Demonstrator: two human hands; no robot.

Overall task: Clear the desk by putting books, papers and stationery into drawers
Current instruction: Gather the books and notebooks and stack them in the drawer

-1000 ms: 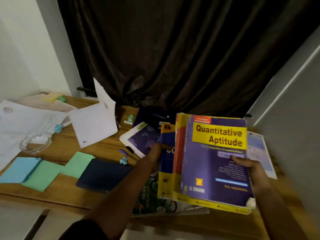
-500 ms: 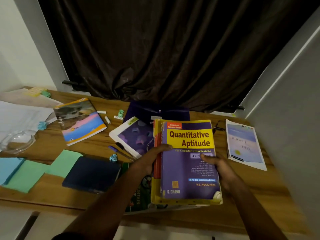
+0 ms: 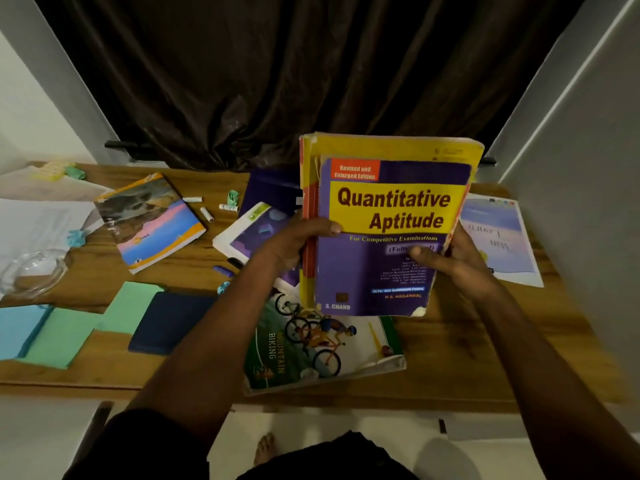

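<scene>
Lying below the held stack, by the near edge of the wooden tabletop [image 3: 450, 358], is a green-and-white paperback with cyclists on its cover [image 3: 311, 348]; the stack's lower edge overlaps it in view. The stack itself, a purple-and-yellow "Quantitative Aptitude" book [image 3: 388, 268] fronting a larger yellow book [image 3: 398, 147] and an orange-spined one, is tilted up toward the camera. The left hand [image 3: 294, 242] clasps its spine side and the right hand [image 3: 453, 261] its open edge, the fingers of both wrapped behind and the thumbs pressed on the cover.

Left of the stack lie a dark blue flat notebook [image 3: 169, 322], pale green paper sheets [image 3: 128, 306], a light blue sheet [image 3: 17, 330] and a clear glass bowl [image 3: 33, 271]. Right of the stack the wood is bare up to a printed white-and-blue sheet [image 3: 498, 237] and a grey wall panel [image 3: 588, 202].

Further back on the left are a white-edged purple book [image 3: 252, 230], partly hidden by the left hand, a notebook with a sunset cover [image 3: 152, 220] and small white tubes [image 3: 206, 214]. Behind the stack sits a dark purple folder [image 3: 273, 190], and a dark brown curtain [image 3: 277, 81] closes off the far edge.
</scene>
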